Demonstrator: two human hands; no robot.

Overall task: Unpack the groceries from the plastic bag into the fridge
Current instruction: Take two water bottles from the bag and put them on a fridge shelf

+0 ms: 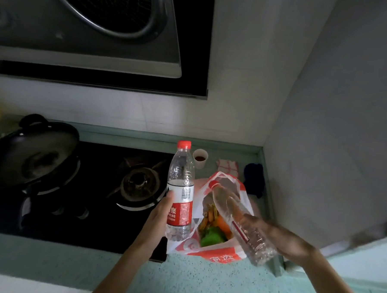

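- Plastic bag [218, 255], white with red print, is sitting on the speckled counter [181, 280] just beside the right edge of the black hob [90, 221], with its mouth gaping upward.
- Groceries are showing inside the bag: a green vegetable [212, 238] is lying low in the opening, with an orange one [223, 224] just behind it.
- The upright bottle [181, 190] is standing nearly vertical in the air, its long axis running up and down and its red cap pointing at the top.
- The left hand [160, 214] is wrapping around this bottle at the red-and-white label. The neck and cap are rising well above the grip and the clear base is hanging below it, over the bag's left edge.
- The tilted bottle [236, 218] is slanting over the bag's mouth. Its long axis is running from near right to far left, with the red cap pointing up and away and the base coming toward the camera.
- The right hand [282, 238], somewhat blurred, is clutching this bottle around its lower half. Most of the body and the cap are reaching out beyond the fingers and the base is sticking out below them.
- A dark wok [30, 155] is resting on the left burner, and the right burner [139, 186] is sitting bare.
- A paper cup [200, 158] holding dark liquid, a checked cloth [228, 167] and a dark blue cloth [254, 178] are lying behind the bag near the wall.
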